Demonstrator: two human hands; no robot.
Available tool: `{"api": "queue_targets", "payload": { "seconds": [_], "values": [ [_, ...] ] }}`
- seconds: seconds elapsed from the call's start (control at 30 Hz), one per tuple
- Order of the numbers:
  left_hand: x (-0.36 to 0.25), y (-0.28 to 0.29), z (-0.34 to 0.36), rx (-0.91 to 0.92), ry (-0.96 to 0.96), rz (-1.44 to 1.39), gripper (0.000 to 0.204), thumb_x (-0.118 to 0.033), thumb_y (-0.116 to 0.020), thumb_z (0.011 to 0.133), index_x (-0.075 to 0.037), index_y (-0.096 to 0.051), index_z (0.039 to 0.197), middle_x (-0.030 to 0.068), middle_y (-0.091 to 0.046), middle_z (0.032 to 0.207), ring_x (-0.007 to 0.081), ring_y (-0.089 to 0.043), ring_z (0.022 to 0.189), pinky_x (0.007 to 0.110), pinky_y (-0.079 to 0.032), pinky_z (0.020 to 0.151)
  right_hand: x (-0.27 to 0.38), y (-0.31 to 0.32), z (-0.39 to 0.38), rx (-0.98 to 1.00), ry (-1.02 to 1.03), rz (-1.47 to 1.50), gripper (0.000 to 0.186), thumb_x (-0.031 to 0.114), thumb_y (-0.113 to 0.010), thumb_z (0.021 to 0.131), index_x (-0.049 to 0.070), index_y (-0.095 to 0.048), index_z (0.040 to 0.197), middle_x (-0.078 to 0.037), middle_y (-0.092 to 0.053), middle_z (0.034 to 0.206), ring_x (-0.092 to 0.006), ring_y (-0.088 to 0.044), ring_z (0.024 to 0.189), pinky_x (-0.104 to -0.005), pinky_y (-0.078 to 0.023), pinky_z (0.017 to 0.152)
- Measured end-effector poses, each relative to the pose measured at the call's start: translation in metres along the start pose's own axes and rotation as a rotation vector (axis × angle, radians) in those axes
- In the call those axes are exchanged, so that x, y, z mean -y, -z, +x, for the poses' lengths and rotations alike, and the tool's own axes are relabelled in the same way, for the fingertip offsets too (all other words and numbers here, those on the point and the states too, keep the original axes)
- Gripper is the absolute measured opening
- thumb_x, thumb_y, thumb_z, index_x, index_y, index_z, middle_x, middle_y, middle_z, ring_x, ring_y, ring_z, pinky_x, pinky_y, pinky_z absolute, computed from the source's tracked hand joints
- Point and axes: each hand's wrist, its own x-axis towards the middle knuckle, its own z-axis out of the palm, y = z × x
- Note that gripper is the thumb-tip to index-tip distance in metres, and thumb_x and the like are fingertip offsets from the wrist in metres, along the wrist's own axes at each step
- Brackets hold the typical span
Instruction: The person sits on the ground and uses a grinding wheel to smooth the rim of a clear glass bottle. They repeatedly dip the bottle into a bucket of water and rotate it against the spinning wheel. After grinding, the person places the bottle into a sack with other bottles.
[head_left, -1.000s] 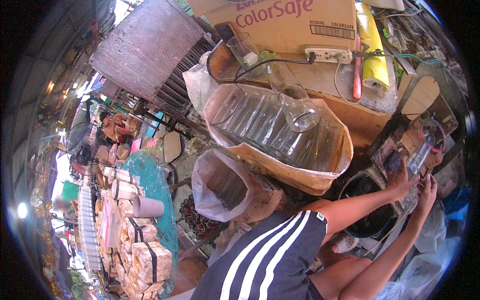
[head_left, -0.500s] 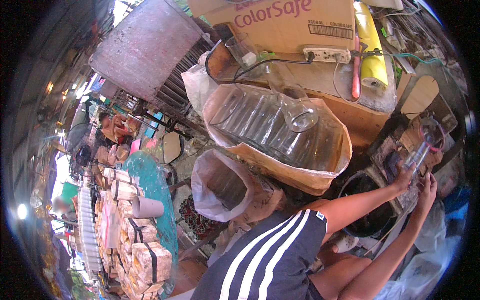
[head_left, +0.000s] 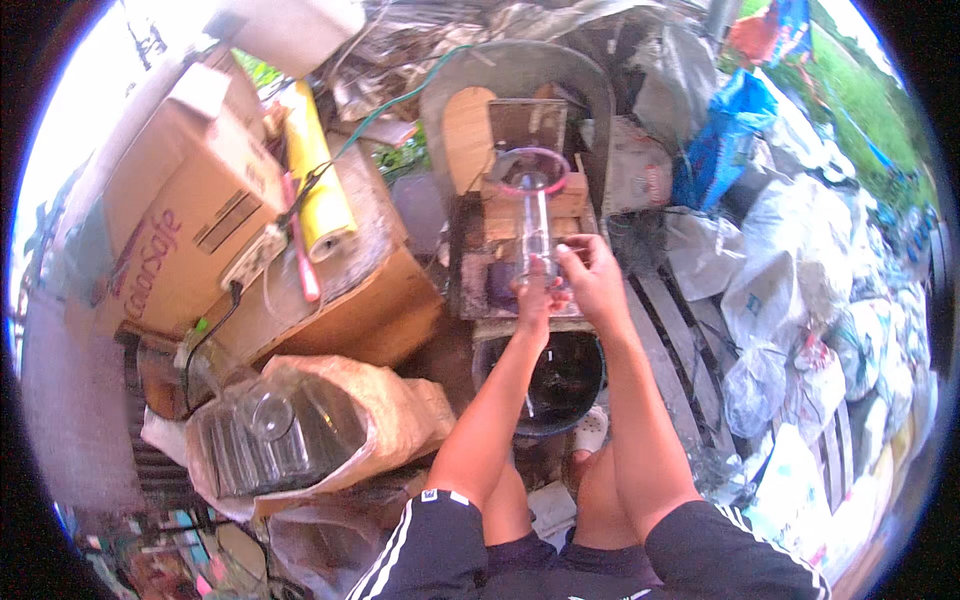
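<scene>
A clear glass vase (head_left: 536,225) with a long narrow body and a wide, flared, pink-rimmed mouth points away from me, in front of my body. My left hand (head_left: 535,300) is wrapped round its near end. Close on the right, my right hand (head_left: 592,275) has its thumb and fingers bent together at that same end; part of its grip is hidden. Beneath the vase is a work stand with stacked wooden blocks (head_left: 572,200). A round black basin (head_left: 555,385) sits below my wrists, between the stand and my legs.
At the left, a paper-lined sack (head_left: 400,410) holds several clear glass vessels (head_left: 300,435). A wooden table (head_left: 375,315) behind it bears a cardboard box (head_left: 170,210), a yellow roll (head_left: 318,180) and a power strip (head_left: 250,258). Plastic bags (head_left: 770,280) lie heaped on the right beside wooden slats (head_left: 665,335).
My view has swung right, so the stand and my hands now sit mid-picture and the glass-filled sack lies at left. The vase is still in my hands.
</scene>
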Motion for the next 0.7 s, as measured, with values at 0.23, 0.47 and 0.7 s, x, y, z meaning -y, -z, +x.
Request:
{"api": "queue_targets", "payload": {
  "seconds": [0.23,0.47,0.7],
  "values": [
    [0.005,-0.002,0.007,-0.247,-0.371,0.539,0.077,-0.068,-0.053,0.103,-0.008,-0.027,0.143,0.0113,-0.065,0.108,0.0210,-0.069,0.086,0.032,-0.055,0.065,0.013,0.006,-0.007,-0.013,0.000,0.026,0.034,0.023,-0.070,0.100,-0.003,-0.065,0.121,-0.011,-0.072,0.100,-0.0158,-0.067,0.091,-0.0324,-0.055,0.083],
    [0.008,-0.002,0.003,-0.148,-0.207,0.119,0.079,-0.072,-0.054,0.100,-0.009,-0.034,0.144,0.0125,-0.064,0.116,0.0223,-0.067,0.089,0.039,-0.053,0.076,0.004,0.006,-0.003,-0.038,0.082,-0.036,0.041,0.029,-0.070,0.099,-0.004,-0.063,0.123,-0.020,-0.076,0.105,-0.0259,-0.075,0.093,-0.0382,-0.058,0.083],
    [0.005,0.005,0.007,-0.029,-0.076,0.012,0.078,-0.073,-0.047,0.103,-0.009,-0.036,0.145,0.0108,-0.062,0.126,0.0211,-0.066,0.102,0.043,-0.051,0.082,0.001,0.007,-0.001,-0.028,0.065,-0.036,0.040,0.029,-0.069,0.099,-0.003,-0.064,0.123,-0.020,-0.076,0.106,-0.0273,-0.075,0.094,-0.0392,-0.057,0.085]
  ]
}}
